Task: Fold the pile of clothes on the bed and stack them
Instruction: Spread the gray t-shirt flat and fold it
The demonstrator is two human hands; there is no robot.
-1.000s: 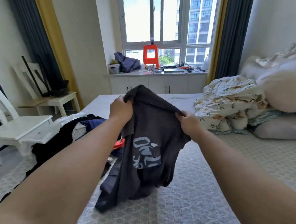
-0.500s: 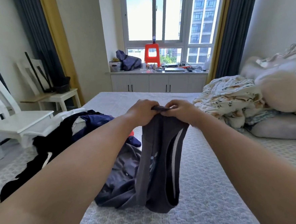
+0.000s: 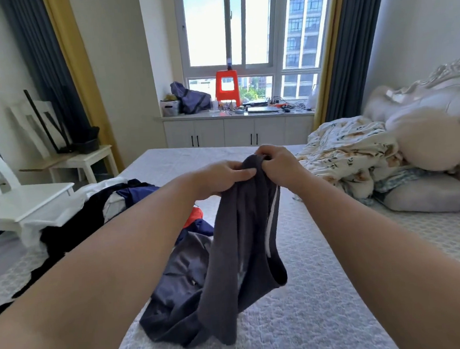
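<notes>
Clothes lie in a dark, unfolded pile (image 3: 71, 212) on the left side of the bed (image 3: 326, 290), with black, navy, white and a bit of orange showing, and one dark grey T-shirt (image 3: 244, 244) is lifted out of it. Both arms reach forward from the near edge, forearms converging toward the middle of the scene. The left hand (image 3: 223, 177) and the right hand (image 3: 279, 162) meet at the top of the T-shirt, almost touching each other; each one pinches the bunched top edge of the fabric, fingers curled around it, the left thumb lying flat across the cloth. The garment hangs down from that shared grip in a long doubled fold, a pale stripe running along its right edge, and its lower end trails onto the bed and onto a crumpled dark blue garment (image 3: 182, 281) just left of it.

To the right of the hanging T-shirt the patterned bedspread is open from near to far. Farther right a rumpled floral quilt (image 3: 350, 155) and pillows (image 3: 429, 195) sit against the headboard. The pile reaches the bed's left edge, where a white chair (image 3: 26, 199) stands just beside it. Beyond the far edge is a white cabinet (image 3: 236, 131) under the window, its surface carrying an orange stool (image 3: 227, 87).
</notes>
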